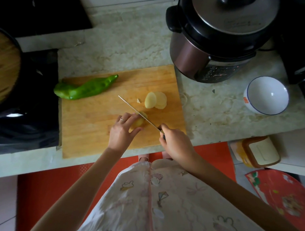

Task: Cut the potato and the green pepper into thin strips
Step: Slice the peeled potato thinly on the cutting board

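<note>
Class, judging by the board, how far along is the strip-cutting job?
Done: a few potato slices lie fanned. In hand: the left hand steadies the remaining potato while the right hand works the knife. Left: cutting slices into strips; the green pepper is whole.

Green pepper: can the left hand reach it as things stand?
Probably yes: the green pepper lies uncovered at the far left of the cutting board, only bare board between it and the left hand. That hand holds the potato under the knife, so it must let go first.
</note>
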Action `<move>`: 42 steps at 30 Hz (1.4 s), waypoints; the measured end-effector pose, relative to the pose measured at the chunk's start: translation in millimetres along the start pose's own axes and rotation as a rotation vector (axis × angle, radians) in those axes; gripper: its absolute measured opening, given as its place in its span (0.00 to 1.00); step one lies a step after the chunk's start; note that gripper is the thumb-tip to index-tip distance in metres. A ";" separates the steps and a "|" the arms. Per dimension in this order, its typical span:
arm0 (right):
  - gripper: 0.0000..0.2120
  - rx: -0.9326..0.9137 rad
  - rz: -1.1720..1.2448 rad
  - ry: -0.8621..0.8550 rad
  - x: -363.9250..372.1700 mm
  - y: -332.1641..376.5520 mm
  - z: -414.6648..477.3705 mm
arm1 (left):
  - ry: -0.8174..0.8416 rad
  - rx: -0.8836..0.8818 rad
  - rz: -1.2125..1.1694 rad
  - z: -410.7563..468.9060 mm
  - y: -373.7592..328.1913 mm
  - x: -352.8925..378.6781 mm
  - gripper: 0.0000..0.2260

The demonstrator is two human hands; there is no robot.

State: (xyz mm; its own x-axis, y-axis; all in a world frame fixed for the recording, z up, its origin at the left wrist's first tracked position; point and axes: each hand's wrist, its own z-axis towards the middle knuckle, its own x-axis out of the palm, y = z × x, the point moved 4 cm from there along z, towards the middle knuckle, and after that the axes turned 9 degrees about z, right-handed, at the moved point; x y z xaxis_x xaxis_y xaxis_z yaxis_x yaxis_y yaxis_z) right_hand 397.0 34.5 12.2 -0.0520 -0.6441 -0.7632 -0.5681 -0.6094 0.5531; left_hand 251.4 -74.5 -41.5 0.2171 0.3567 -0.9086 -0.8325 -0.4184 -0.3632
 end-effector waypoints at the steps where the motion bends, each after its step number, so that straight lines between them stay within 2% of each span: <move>1: 0.09 0.001 0.001 -0.003 0.7 -0.6 0.3 | 0.000 0.004 0.004 -0.2 -0.1 -0.3 0.17; 10: 0.12 0.049 0.056 -0.007 17.5 -4.3 27.2 | 0.004 -0.002 -0.016 1.4 -2.0 -1.4 0.17; 16: 0.08 0.025 0.071 -0.015 9.9 10.3 45.3 | 0.002 0.024 0.015 1.5 -2.2 -0.8 0.17; 21: 0.09 -0.039 0.065 -0.117 -6.6 11.5 21.6 | 0.039 0.072 0.027 -4.7 1.8 1.4 0.20; 23: 0.09 -0.037 0.062 -0.154 -11.6 10.5 10.7 | 0.046 0.095 0.026 -5.5 2.8 -0.2 0.18; 27: 0.12 -0.031 0.032 -0.116 -7.7 8.6 -1.0 | 0.031 0.120 0.048 -6.5 2.3 -3.3 0.17; 31: 0.13 -0.057 0.003 -0.120 -3.2 13.8 -13.0 | 0.015 0.124 0.049 -5.5 -1.4 -5.4 0.23; 42: 0.12 -0.044 0.005 -0.122 -2.4 22.2 -15.2 | 0.029 0.102 0.058 -5.2 4.9 -1.5 0.21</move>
State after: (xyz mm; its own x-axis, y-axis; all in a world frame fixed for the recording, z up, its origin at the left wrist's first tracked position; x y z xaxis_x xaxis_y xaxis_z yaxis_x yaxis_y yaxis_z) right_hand 397.1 15.4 31.4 -0.1558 -0.5874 -0.7941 -0.5309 -0.6282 0.5688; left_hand 249.7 -81.4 -42.9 0.1806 0.3091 -0.9337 -0.8912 -0.3502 -0.2883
